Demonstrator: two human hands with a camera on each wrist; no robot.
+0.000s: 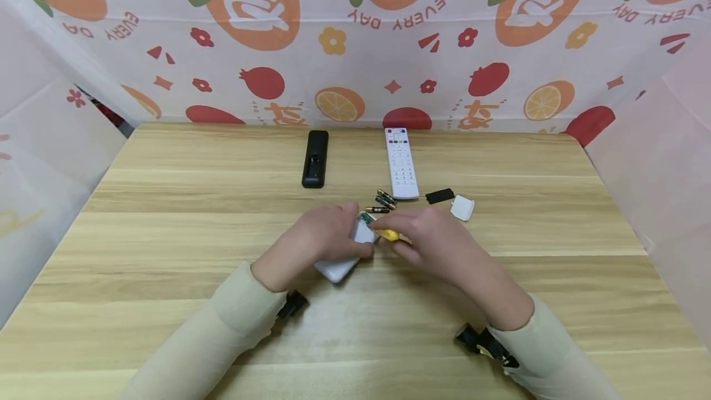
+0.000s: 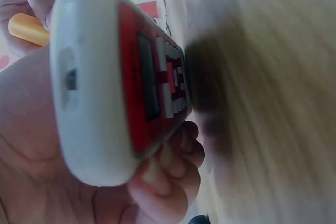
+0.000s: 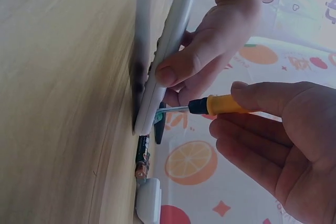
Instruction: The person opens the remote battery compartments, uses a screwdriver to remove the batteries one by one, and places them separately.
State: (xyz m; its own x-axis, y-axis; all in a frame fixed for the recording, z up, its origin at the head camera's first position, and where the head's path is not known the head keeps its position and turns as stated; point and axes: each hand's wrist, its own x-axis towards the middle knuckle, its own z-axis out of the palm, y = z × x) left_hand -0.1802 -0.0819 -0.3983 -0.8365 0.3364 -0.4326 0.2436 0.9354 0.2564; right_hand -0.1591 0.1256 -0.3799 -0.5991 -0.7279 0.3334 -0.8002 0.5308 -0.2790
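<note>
My left hand (image 1: pixel 322 236) grips a white remote control (image 1: pixel 336 270), its back turned up and one end tilted off the table. In the left wrist view the front of this remote (image 2: pixel 86 93) shows a red panel, a small screen and buttons. A yellow-handled screwdriver (image 3: pixel 226 104) is in my right hand (image 1: pixel 439 239), pinched between thumb and fingers. Its metal shaft points at the remote's back, where something green (image 3: pixel 159 114) shows at the tip. Whether the tip touches that green part, I cannot tell.
Beyond the hands lie several loose batteries (image 1: pixel 384 199), a black remote (image 1: pixel 315 159) and a long white remote (image 1: pixel 401 165). A black cover (image 1: pixel 440 195) and a white cover (image 1: pixel 462 207) rest to the right. A patterned cloth (image 1: pixel 355 48) hangs behind the table (image 1: pixel 166 221).
</note>
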